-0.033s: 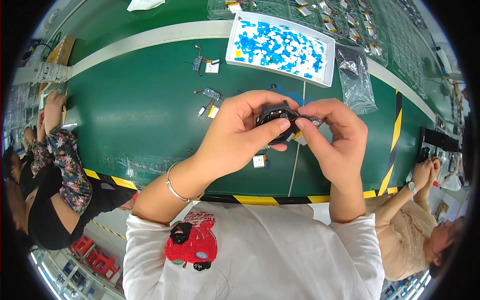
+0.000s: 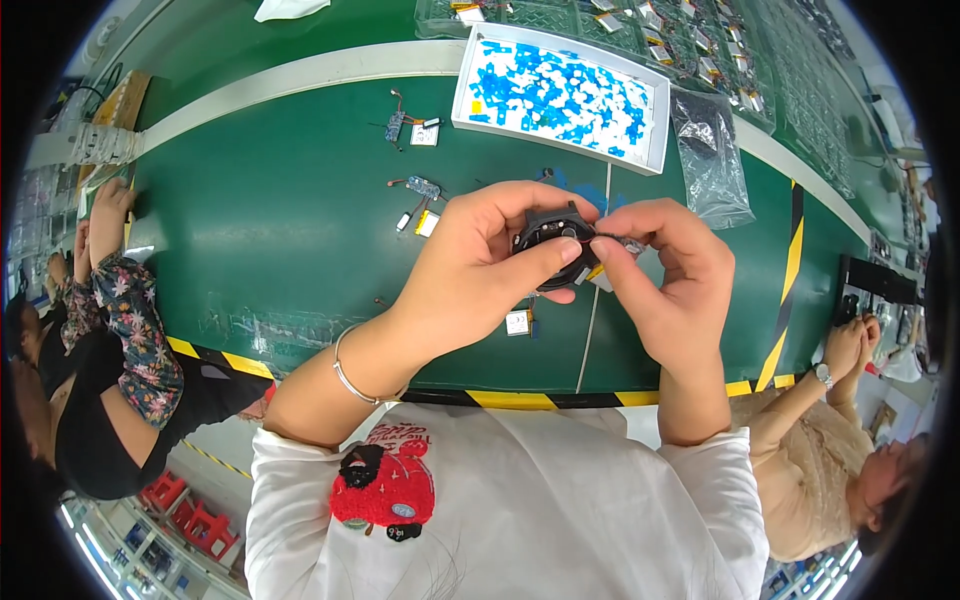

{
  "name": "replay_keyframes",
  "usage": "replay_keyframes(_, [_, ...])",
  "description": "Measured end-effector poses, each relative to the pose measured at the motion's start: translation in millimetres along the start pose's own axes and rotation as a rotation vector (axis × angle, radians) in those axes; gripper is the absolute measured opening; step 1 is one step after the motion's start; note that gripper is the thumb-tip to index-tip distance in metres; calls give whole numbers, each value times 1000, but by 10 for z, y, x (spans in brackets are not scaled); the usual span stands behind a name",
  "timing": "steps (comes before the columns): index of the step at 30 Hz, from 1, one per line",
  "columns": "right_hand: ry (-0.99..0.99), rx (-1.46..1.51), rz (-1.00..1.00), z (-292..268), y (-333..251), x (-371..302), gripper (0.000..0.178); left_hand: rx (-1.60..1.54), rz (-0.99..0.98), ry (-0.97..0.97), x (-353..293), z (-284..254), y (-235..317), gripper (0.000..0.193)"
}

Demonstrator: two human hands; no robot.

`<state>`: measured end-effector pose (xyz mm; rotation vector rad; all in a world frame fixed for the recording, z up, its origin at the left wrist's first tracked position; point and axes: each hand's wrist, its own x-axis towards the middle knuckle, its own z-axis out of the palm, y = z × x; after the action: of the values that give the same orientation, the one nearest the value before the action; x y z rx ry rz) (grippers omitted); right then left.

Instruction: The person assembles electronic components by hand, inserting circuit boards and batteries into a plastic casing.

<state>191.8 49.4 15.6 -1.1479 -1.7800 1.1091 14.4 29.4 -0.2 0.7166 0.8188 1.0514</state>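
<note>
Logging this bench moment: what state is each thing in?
left hand: closed around the round black casing
right hand: pinching a small part at the casing's edge
round black casing: held up, open side showing
white tray: filled with blue pieces
clear bag: lying crumpled on the green table

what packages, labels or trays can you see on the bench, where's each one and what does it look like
White tray: far side of the green bench, rectangular, full of blue and white slips.
Clear bag: right of the tray, crumpled plastic, dark bits inside.
Clear blister trays: far edge, rows of small parts.
White tag: bench below the left hand, small square.
White tag by circuit board: left of the tray.
</note>
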Motion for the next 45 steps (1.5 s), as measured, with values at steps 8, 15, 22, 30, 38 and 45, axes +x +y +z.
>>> replay_keyframes(8, [50,-58,-231,54,0,58,14,38,-45,-7,-13,8,40,20])
replay_keyframes(15, [-3,65,-104,23,13,68,16,-66,-100,21,-31,-30,32,20])
replay_keyframes(22, [80,-252,-435,110,15,111,17,-69,-109,42,-28,-5,59,18])
replay_keyframes(30, [90,-103,-308,69,34,72,12,39,-102,-43,-23,-7,81,22])
replay_keyframes(38, [106,-187,-275,109,0,70,11,21,-27,10,-44,37,22,21])
replay_keyframes(45, [146,-199,-285,141,-12,42,11,96,4,-5,-62,26,33,25])
